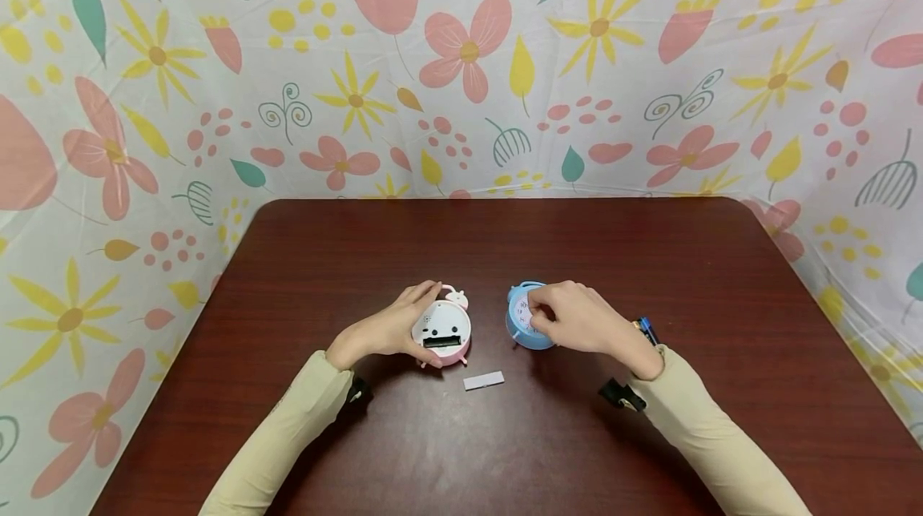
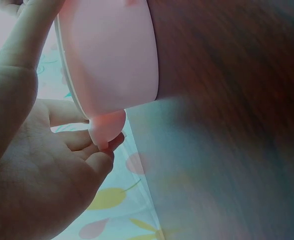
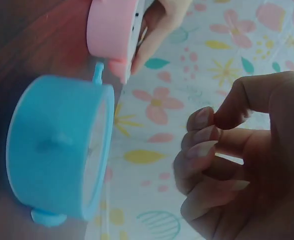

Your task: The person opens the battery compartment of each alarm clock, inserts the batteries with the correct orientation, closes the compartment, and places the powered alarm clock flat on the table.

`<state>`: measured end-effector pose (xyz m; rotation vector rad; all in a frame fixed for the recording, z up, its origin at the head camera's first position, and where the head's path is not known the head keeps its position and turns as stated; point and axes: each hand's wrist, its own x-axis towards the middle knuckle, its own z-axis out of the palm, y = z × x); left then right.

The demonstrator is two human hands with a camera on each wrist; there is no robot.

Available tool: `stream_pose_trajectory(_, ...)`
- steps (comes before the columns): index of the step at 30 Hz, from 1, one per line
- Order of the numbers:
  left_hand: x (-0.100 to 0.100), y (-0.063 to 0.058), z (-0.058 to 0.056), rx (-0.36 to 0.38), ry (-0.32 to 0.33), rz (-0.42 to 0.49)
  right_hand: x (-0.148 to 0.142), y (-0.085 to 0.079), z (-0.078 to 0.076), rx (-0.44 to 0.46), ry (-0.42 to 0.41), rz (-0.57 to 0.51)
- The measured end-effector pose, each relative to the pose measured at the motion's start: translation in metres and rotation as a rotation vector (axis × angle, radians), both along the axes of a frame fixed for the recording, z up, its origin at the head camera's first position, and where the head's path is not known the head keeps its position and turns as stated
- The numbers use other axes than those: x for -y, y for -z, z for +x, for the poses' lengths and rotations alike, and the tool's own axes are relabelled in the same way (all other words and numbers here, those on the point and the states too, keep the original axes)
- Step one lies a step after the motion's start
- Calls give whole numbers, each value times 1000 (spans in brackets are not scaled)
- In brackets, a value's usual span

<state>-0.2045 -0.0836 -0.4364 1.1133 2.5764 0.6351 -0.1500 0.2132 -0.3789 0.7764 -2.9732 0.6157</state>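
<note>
Beige sleeves (image 1: 288, 428) foremost; left hand (image 1: 389, 329) grips pink alarm clock (image 1: 449, 320), battery cover (image 1: 484, 380) off, compartment (image 1: 441, 342) seemingly unfilled, batteries (image 1: 647, 331) aside; right hand (image 1: 580, 317), curled, seems empty.

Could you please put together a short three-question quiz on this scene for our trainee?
1. True or false: the loose white battery cover is fitted on the pink alarm clock.
2. What is the left hand doing? A. Lifting the battery cover. B. Holding the pink alarm clock. C. Pointing at the wall.
3. Fill in: in the head view, the right hand partly covers the ____ alarm clock.

Key: 1. False; it lies apart on the table. 2. B. 3. Blue.
</note>
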Motion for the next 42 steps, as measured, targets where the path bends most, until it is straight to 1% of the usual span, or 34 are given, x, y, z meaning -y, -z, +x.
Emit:
stream_pose_trajectory(4, 0, -1, 1, 7, -4, -5, -7, -1, -2, 34, 64, 32)
stream_pose_trajectory(10, 1, 0, 0, 10, -6, -11, -18, 0, -4, 74, 131, 78)
stream_pose_trajectory(18, 1, 1, -1, 0, 0, -8, -40, 0, -9, 188, 189, 169)
stream_pose_trajectory(25, 1, 1, -1, -4, 7, 2, -55, 3, -14, 288, 200, 263)
stream_pose_trajectory(31, 0, 0, -1, 0, 9, -9, -62, 3, -17, 387, 211, 341)
stream_pose_trajectory(33, 0, 0, -2, 3, 7, -14, -64, 5, -18, 407, 209, 359)
stream_pose_trajectory(36, 0, 0, -2, 4, 4, -19, -68, 8, -19, 403, 181, 367)
stream_pose_trajectory(40, 0, 2, -2, -3, 7, -8, -75, 10, -19, 365, 142, 367)
stream_pose_trajectory(42, 0, 2, -2, -3, 5, -10, -78, 10, -19, 358, 144, 376)
